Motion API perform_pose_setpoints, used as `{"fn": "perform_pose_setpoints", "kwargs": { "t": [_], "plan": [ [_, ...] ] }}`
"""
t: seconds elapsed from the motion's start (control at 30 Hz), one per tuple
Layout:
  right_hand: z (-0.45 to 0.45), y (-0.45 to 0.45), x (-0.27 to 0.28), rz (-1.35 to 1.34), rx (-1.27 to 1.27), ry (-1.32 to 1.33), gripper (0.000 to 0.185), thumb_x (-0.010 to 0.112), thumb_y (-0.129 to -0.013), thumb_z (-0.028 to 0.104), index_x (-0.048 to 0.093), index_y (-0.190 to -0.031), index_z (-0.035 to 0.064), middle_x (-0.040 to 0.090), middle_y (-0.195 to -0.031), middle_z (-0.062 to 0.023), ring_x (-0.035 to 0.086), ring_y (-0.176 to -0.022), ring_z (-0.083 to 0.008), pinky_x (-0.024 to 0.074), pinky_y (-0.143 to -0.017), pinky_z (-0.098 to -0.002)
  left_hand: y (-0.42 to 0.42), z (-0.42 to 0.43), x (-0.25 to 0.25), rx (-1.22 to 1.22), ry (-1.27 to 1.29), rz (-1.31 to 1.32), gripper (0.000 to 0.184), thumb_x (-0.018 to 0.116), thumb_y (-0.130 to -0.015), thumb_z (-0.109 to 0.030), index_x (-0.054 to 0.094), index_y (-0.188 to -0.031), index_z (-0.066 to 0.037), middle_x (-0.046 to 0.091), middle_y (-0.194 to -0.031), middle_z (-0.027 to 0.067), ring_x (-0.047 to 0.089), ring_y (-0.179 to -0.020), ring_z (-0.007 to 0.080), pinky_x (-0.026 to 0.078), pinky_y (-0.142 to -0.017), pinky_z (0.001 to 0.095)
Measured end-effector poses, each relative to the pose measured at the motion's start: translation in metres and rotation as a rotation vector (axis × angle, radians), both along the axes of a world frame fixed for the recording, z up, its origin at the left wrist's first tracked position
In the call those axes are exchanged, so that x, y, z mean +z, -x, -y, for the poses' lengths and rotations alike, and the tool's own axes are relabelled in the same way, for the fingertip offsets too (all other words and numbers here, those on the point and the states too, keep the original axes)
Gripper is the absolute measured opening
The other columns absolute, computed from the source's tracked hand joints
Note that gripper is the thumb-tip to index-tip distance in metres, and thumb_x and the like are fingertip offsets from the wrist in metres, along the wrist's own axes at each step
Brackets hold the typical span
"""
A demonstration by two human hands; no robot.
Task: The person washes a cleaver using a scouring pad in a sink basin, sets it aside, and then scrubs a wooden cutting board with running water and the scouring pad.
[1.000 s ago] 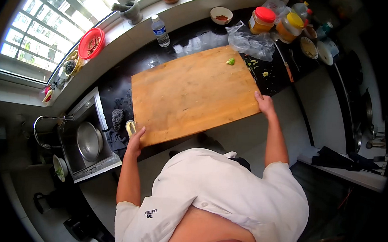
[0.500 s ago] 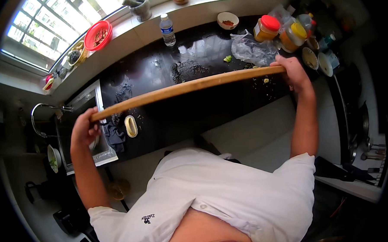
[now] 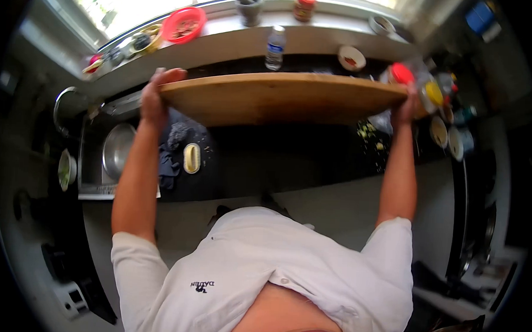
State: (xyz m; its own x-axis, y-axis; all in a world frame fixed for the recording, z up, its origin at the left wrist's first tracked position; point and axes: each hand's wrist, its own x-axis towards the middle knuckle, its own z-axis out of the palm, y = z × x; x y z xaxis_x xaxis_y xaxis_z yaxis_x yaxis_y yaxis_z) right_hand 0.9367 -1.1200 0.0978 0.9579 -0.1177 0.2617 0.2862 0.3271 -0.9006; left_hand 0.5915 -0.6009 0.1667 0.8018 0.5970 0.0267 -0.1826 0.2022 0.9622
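Note:
A large wooden cutting board is raised over the dark counter, with its near face tilted into view. My left hand grips its left end near the sink, thumb over the top edge. At the opposite end my right hand is closed on the board, in front of the red-lidded jar. Below the board's left part lie a scrubbing brush with a pale handle and a dark cloth. Green and pale food scraps are scattered under the right end.
The sink holds a metal bowl, with a faucet behind. Along the back stand a water bottle, a small bowl and a yellow-lidded jar. The sill bears a red basin and a mortar.
The board has swung from a slant to nearly level, its left end rising and its broad face turning into view. My left hand has moved up and right. The view has shifted too.

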Motion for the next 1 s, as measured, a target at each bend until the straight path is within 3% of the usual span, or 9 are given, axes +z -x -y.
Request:
{"fn": "perform_pose_setpoints", "kwargs": {
  "t": [0.1, 0.17, 0.27, 0.33, 0.4, 0.47, 0.63, 0.9, 1.0],
  "plan": [
    [-0.001, -0.002, 0.001, -0.089, 0.124, -0.235, 0.026, 0.054, -0.087, 0.034, 0.058, -0.099, 0.0107, 0.058, -0.094, -0.0052, 0.057, -0.090, -0.0221, 0.0472, -0.085, -0.0411, 0.007, 0.014, 0.005, 0.199, -0.150, -0.076, 0.036, 0.065, -0.084, -0.036, 0.070, -0.077, -0.001, 0.068, -0.072, 0.0092, 0.062, -0.067, 0.0185, 0.047, -0.071, 0.0317],
    [0.029, -0.020, -0.010, 0.002, 0.329, -0.258, 0.018, 0.053, -0.084, 0.030, 0.058, -0.089, 0.0141, 0.059, -0.092, -0.0063, 0.059, -0.086, -0.0238, 0.0503, -0.080, -0.0444, 0.020, 0.023, 0.012, 0.326, -0.138, -0.066, 0.032, 0.067, -0.080, -0.031, 0.068, -0.068, -0.002, 0.066, -0.066, 0.0087, 0.059, -0.062, 0.0165, 0.045, -0.067, 0.0288],
    [-0.014, 0.065, 0.100, -0.112, 0.073, -0.255, 0.019, 0.051, -0.085, 0.030, 0.052, -0.075, 0.0138, 0.055, -0.075, -0.0038, 0.059, -0.072, -0.0221, 0.0510, -0.070, -0.0400, 0.046, 0.023, 0.023, 0.332, -0.120, 0.157, 0.031, 0.066, -0.080, -0.027, 0.066, -0.064, 0.001, 0.064, -0.062, 0.0105, 0.061, -0.060, 0.0182, 0.047, -0.066, 0.0281],
    [0.008, 0.041, 0.106, 0.205, 0.086, -0.025, 0.027, 0.047, -0.089, 0.033, 0.049, -0.070, 0.0131, 0.053, -0.073, -0.0037, 0.055, -0.071, -0.0206, 0.0462, -0.070, -0.0387, 0.076, 0.023, 0.041, 0.299, -0.068, 0.263, 0.032, 0.064, -0.081, -0.025, 0.065, -0.064, 0.003, 0.063, -0.061, 0.0121, 0.062, -0.061, 0.0196, 0.049, -0.067, 0.0294],
    [0.003, 0.064, 0.143, 0.204, 0.638, -0.237, 0.036, 0.042, -0.093, 0.036, 0.046, -0.066, 0.0126, 0.051, -0.070, -0.0035, 0.052, -0.070, -0.0191, 0.0415, -0.072, -0.0380, 0.101, 0.016, 0.048, 0.342, -0.089, 0.321, 0.034, 0.061, -0.083, -0.024, 0.065, -0.065, 0.004, 0.064, -0.062, 0.0141, 0.063, -0.061, 0.0216, 0.051, -0.067, 0.0319],
    [-0.015, 0.077, 0.159, 0.295, 0.767, -0.254, 0.042, 0.037, -0.095, 0.036, 0.047, -0.065, 0.0088, 0.049, -0.066, -0.0065, 0.050, -0.070, -0.0199, 0.0401, -0.076, -0.0390, 0.132, 0.008, 0.052, 0.387, -0.074, 0.376, 0.035, 0.060, -0.084, -0.025, 0.066, -0.067, 0.005, 0.064, -0.063, 0.0148, 0.064, -0.060, 0.0220, 0.051, -0.066, 0.0322],
    [-0.119, 0.177, 0.184, 0.537, 0.471, -0.129, 0.042, 0.035, -0.093, 0.035, 0.051, -0.069, 0.0043, 0.049, -0.066, -0.0108, 0.048, -0.070, -0.0225, 0.0410, -0.076, -0.0400, 0.228, -0.049, 0.019, 0.493, 0.017, 0.525, 0.048, 0.051, -0.094, -0.034, 0.070, -0.084, 0.009, 0.064, -0.064, 0.0152, 0.064, -0.074, 0.0232, 0.049, -0.078, 0.0333],
    [-0.319, 0.339, 0.177, 0.818, 0.456, -0.116, 0.038, 0.038, -0.088, 0.036, 0.052, -0.076, 0.0027, 0.052, -0.071, -0.0143, 0.050, -0.073, -0.0251, 0.0446, -0.073, -0.0384, 0.397, -0.184, -0.076, 0.545, 0.399, 0.328, 0.054, 0.057, -0.087, -0.020, 0.046, -0.136, 0.001, 0.050, -0.134, 0.0177, 0.051, -0.118, 0.0227, 0.040, -0.103, 0.0379],
    [-0.378, 0.372, 0.150, 0.805, 0.628, -0.190, 0.037, 0.041, -0.087, 0.035, 0.053, -0.076, 0.0018, 0.056, -0.072, -0.0157, 0.052, -0.074, -0.0248, 0.0464, -0.073, -0.0365, 0.461, -0.228, -0.084, 0.547, 0.624, 0.114, 0.047, 0.061, -0.082, -0.005, 0.052, -0.127, 0.008, 0.054, -0.114, 0.0167, 0.055, -0.104, 0.0267, 0.050, -0.091, 0.0417]
  ]
}}
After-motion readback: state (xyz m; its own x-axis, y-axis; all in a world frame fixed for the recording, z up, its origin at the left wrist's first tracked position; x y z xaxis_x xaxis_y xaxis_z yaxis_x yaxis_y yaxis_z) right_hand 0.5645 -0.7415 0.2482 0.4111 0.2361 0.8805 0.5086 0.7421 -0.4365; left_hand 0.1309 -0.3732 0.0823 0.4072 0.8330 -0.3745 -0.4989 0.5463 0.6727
